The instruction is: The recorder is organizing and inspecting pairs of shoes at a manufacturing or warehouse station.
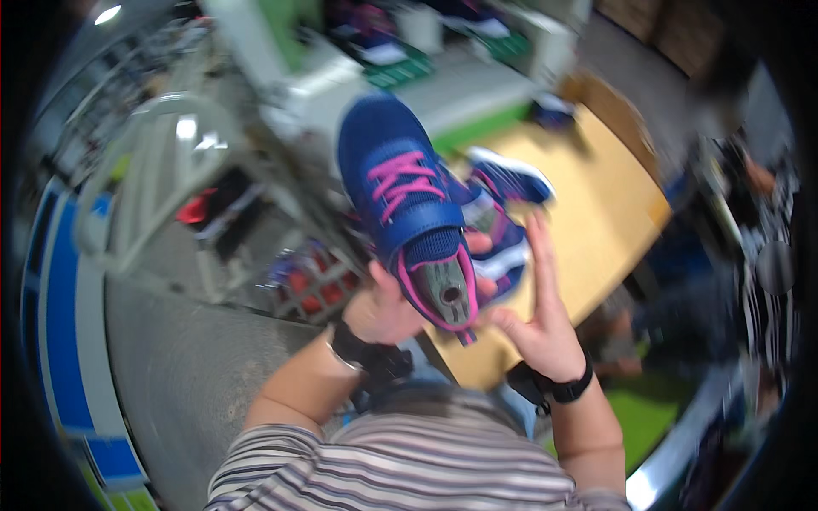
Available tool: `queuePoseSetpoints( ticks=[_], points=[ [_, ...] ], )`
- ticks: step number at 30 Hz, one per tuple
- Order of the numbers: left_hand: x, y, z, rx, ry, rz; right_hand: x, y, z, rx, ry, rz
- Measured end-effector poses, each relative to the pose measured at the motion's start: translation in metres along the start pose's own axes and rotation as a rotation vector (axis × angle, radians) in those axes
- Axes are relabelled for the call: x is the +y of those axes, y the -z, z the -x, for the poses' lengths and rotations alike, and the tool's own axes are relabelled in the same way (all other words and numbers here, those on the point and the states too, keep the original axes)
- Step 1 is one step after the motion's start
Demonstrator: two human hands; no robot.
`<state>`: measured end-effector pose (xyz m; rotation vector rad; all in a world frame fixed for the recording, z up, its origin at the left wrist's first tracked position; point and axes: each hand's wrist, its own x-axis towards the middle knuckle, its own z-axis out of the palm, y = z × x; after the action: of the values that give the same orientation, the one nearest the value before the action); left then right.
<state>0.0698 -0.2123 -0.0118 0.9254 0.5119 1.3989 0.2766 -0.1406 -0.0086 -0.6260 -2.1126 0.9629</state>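
Observation:
A blue sneaker [375, 162] with pink laces and a strap is held up before me, toe pointing away and heel toward me. Inside its pink-edged opening sits a grey-green shoe last [449, 288] with a round hole in its top. My left hand [385, 308] grips the sneaker from beneath, its thumb on the left side and its fingertips showing on the right. Just right of the heel, my right hand [547, 328] is open, fingers stretched out and holding nothing. Beyond the sneaker, more blue-and-pink shoes lie on the table, one with a white sole [515, 175].
The light wooden table [609, 187] extends ahead and right. Behind it stands a white-and-green shelf unit [477, 94] carrying shoes on green pieces. To the left are a pale metal frame [153, 166] and a crate with red items [319, 285]. Another person [767, 289] is at the right, blurred.

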Motion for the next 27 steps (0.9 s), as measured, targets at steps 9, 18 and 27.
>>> queuePoseSetpoints(
  ticks=[9, 18, 27],
  points=[
    [0.007, 0.045, 0.061, 0.043, 0.047, 0.092, 0.088, -0.042, -0.042, 0.135, -0.142, 0.287],
    [0.017, 0.051, -0.06, -0.079, 0.304, 0.669, 0.136, 0.035, 0.093, 0.321, -0.131, 0.071],
    [0.043, 0.171, -0.239, 0.469, -0.036, 0.306, 0.099, 0.008, 0.106, 0.509, -0.584, -0.026]
  ],
)
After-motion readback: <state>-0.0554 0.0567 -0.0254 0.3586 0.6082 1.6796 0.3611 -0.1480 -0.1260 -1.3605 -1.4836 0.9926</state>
